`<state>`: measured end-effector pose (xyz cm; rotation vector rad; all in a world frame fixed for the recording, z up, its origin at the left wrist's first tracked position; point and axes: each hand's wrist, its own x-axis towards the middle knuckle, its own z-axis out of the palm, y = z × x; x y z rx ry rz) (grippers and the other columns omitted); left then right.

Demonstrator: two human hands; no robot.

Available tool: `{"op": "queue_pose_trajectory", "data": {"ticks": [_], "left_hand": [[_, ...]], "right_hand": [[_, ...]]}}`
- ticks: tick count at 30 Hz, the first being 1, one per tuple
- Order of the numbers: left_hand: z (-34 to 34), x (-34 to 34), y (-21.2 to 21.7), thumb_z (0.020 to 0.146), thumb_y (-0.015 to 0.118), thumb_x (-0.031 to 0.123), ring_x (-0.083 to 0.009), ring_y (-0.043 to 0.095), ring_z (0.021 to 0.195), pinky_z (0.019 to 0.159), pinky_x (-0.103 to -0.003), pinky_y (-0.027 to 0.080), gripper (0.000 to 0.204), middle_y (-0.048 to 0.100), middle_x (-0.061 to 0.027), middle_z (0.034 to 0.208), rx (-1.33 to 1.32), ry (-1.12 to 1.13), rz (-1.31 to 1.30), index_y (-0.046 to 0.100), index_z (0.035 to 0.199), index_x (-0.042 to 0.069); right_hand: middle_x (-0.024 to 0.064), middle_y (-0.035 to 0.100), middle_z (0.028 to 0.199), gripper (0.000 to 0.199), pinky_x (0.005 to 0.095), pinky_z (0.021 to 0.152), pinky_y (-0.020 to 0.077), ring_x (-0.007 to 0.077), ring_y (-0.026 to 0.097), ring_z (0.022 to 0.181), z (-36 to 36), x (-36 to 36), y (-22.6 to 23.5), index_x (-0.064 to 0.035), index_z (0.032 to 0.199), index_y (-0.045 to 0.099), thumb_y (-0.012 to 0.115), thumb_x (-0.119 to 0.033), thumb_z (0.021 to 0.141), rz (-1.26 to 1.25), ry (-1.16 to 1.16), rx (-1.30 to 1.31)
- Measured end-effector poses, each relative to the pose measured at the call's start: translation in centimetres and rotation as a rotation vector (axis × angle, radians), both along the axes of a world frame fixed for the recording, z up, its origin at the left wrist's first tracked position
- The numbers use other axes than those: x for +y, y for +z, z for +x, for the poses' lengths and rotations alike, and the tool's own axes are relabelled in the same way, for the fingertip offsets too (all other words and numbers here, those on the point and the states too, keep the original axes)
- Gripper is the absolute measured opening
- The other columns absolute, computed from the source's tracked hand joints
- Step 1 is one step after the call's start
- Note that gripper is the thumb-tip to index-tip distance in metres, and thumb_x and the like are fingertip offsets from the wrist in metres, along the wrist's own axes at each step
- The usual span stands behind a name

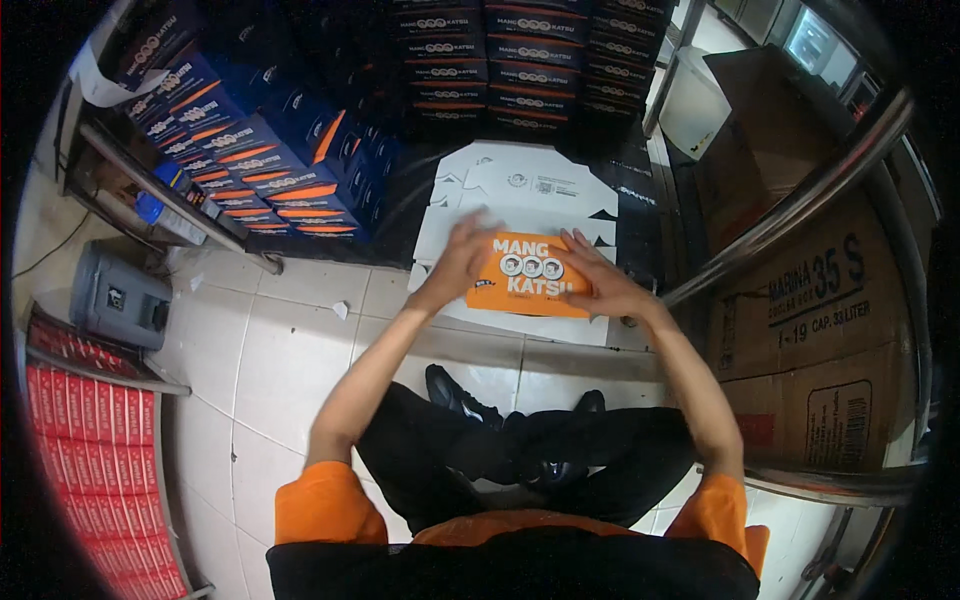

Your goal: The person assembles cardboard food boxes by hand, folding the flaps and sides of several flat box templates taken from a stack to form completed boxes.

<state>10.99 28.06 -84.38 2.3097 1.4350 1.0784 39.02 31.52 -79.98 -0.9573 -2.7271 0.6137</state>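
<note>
An orange cardboard food box [498,298] with white print and three round pictures lies in front of me, over unfolded white box blanks [520,208] on a low dark surface. My right hand [603,281] grips the box at its right end, fingers along the far edge and thumb near the front. At the box's left end is my left hand [462,262], its fingertips smeared by motion. Whether those fingers press on the box or only pass over it does not show.
Stacked dark blue and orange boxes [285,180] rise at the left, more [530,75] at the back. Right of me, a metal rail [800,190] runs before large brown cartons [800,330]. Red boxes [95,450] fill a rack at lower left, near a grey container [125,295].
</note>
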Motion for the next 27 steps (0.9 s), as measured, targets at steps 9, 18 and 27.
{"op": "queue_pose_trajectory", "data": {"ticks": [9, 18, 27], "left_hand": [[1.0, -3.6, 2.9, 0.083, 0.058, 0.026, -0.0335, 0.015, 0.134, 0.108, -0.039, 0.023, 0.062, 0.021, -0.0177, 0.143, 0.507, -0.2, 0.031, 0.032, 0.134, 0.003], [1.7, -2.8, 1.3, 0.083, 0.046, 0.008, -0.0296, 0.036, 0.126, 0.096, -0.031, 0.042, 0.041, 0.043, -0.0192, 0.13, 0.717, -0.131, 0.109, 0.045, 0.122, -0.003], [1.5, -6.1, 2.2, 0.092, 0.041, 0.031, -0.0288, 0.007, 0.136, 0.108, -0.043, 0.014, 0.059, 0.012, -0.0183, 0.146, 0.322, -0.019, -0.172, 0.019, 0.138, 0.001]], "right_hand": [[0.0185, 0.012, 0.145, 0.079, 0.0404, 0.109, 0.0221, 0.0326, 0.012, 0.135, -0.1, -0.7, -1.3, -0.0063, 0.136, 0.028, 0.064, -0.042, 0.076, 0.132, 0.12, 0.027], [0.0079, 0.02, 0.146, 0.05, 0.0374, 0.11, 0.0215, 0.0258, 0.016, 0.135, 0.7, -0.8, -2.1, -0.0219, 0.133, 0.039, 0.054, -0.025, 0.086, 0.079, 0.11, 0.136], [0.02, 0.012, 0.146, 0.065, 0.0607, 0.103, 0.0041, 0.0373, 0.001, 0.136, 0.5, -2.7, -0.1, -0.0167, 0.138, 0.029, 0.037, -0.056, 0.087, 0.129, -0.089, -0.039]]}}
